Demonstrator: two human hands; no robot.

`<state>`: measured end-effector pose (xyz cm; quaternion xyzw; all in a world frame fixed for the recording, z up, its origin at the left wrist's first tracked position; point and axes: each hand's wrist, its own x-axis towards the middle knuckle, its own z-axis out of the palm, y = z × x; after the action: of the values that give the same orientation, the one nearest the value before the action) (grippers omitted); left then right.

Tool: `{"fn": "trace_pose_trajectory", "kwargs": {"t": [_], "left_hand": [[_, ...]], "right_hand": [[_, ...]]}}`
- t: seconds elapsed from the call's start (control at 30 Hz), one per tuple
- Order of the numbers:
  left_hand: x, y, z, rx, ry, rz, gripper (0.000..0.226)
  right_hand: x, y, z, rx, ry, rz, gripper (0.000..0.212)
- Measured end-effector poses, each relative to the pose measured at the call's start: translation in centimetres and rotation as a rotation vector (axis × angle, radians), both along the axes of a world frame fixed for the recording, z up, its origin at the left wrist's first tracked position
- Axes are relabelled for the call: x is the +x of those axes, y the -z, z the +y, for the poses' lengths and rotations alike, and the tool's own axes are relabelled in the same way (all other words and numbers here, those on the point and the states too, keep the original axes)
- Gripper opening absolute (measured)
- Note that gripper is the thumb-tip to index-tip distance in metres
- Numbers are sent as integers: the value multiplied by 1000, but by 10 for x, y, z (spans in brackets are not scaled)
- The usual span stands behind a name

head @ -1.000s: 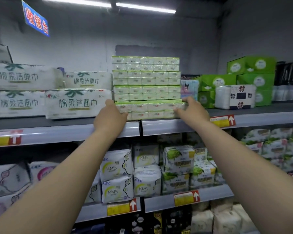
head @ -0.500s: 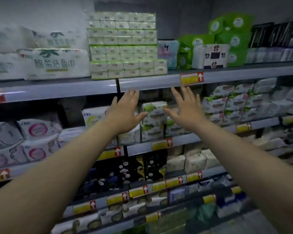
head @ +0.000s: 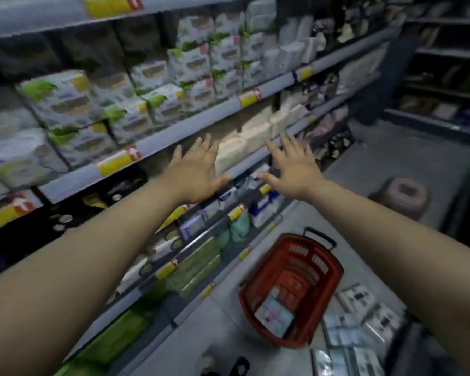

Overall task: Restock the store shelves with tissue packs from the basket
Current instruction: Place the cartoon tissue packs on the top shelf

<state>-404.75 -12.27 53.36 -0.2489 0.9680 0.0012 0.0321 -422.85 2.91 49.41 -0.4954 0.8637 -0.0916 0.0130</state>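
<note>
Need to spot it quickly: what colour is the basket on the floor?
The basket is red, with a black handle, seen in the head view.

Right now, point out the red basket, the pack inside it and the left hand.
red basket [head: 329, 270], head view, side wall.
pack [head: 274, 317], head view, top face.
left hand [head: 194, 175], head view, its back.
</note>
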Motion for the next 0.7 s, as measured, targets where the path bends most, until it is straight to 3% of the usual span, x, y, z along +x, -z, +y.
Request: {"fn": "trace_pose_trajectory", "kwargs": {"t": [0.33,0.53,0.7], "left_hand": [[-149,97,63,28,586,-232,86],[-187,152,98,71,884,-354,87],[-192,207,116,135,989,-449,87]], "right_hand": [[-25,98,131,91,580,-149,85],[24,152,174,118,938,-288,85],[58,202,177,148,1063,-396,85]]}}
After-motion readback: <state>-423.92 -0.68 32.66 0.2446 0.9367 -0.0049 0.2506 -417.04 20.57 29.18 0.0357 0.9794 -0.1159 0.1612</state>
